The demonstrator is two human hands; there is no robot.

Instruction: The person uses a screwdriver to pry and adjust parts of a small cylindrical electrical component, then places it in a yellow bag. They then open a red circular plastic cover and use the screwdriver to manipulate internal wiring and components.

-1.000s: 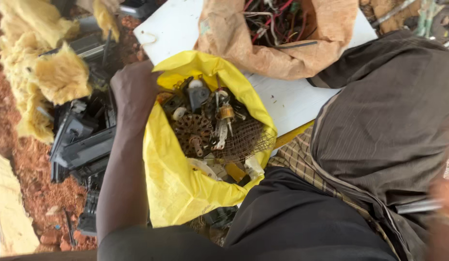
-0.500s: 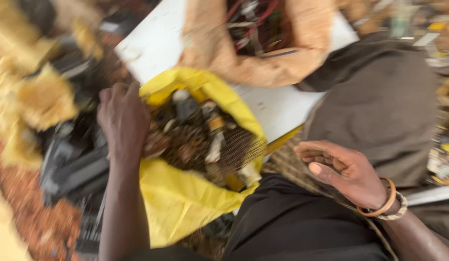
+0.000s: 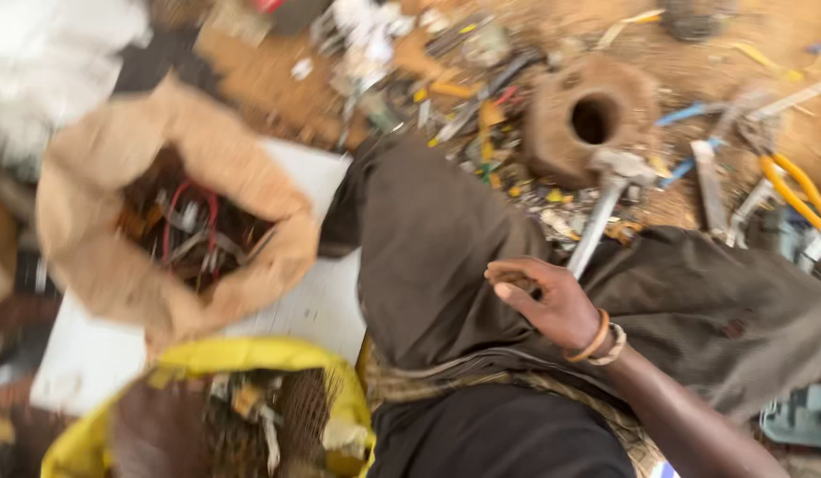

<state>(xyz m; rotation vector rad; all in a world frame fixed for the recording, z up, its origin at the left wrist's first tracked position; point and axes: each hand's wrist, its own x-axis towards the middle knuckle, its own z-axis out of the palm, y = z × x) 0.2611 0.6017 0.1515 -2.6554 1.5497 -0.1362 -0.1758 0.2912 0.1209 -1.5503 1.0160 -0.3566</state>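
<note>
Trousers (image 3: 446,257) fill the centre, brown sack (image 3: 101,265) at nine o'clock, yellow bag (image 3: 207,354) of light, sharp-edged scrap at seven, best taken by its rim, right hand (image 3: 548,305) resting loosely curled over something small, left hand unseen.

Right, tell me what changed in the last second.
The view swung right; the right hand came into sight, holding a small dark piece over the lap. The left hand, earlier at the yellow bag, is now too blurred to make out. The brown sack stayed put.
</note>
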